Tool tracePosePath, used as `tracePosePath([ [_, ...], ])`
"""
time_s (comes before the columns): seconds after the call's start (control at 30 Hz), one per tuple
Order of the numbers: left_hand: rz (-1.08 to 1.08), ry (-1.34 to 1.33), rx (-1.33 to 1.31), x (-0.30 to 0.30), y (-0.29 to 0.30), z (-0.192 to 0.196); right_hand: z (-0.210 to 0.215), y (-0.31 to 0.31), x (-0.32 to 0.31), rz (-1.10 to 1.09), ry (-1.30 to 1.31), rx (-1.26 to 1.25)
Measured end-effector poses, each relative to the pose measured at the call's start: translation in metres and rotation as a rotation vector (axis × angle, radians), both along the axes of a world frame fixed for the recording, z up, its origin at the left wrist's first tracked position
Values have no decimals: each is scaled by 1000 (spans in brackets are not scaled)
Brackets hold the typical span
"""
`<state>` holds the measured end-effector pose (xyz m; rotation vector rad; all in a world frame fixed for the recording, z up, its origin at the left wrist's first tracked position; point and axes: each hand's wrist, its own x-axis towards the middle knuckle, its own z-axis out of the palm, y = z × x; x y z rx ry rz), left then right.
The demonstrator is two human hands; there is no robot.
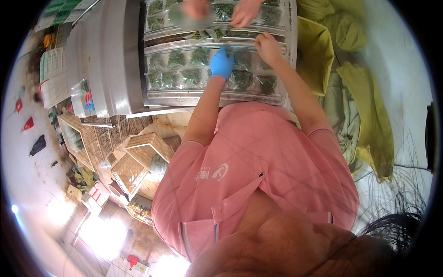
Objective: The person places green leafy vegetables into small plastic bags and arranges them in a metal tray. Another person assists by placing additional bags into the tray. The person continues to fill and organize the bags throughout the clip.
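A machine bed (pixel 287 55) carries rows of clear film pockets with green leafy bits inside. My left hand (pixel 222 64), in a blue glove, lies on the near rows of film pockets (pixel 199 57), its fingers pointing away and partly hidden. My bare right hand (pixel 269 48) is above the right end of the metal crossbars (pixel 184 44), fingers drawn together; whatever is in them is hidden. Between the bars, small green pieces (pixel 198 35) show left of centre. Across the bed, another person's hand (pixel 246 13) reaches over the far pockets; a second hand there is blurred.
A steel machine housing (pixel 104 60) stands left of the bed. Yellow-green bags or sheets (pixel 369 115) lie to the right, beside a yellow bin (pixel 316 55). Lower left are stacked plastic crates (pixel 150 145) on the floor. A clear bag with blue and red things (pixel 85 98) hangs on the housing.
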<state>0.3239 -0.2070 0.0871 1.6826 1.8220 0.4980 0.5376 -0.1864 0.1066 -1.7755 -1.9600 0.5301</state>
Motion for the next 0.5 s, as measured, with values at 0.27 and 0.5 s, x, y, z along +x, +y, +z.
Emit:
tracePosePath([
  [0.27, 24, -102, -48, 7, -4, 20, 11, 4, -6, -116, -45, 24],
  [0.5, 138, -216, 53, -8, -18, 40, 45, 8, -70, 21, 401, 106],
])
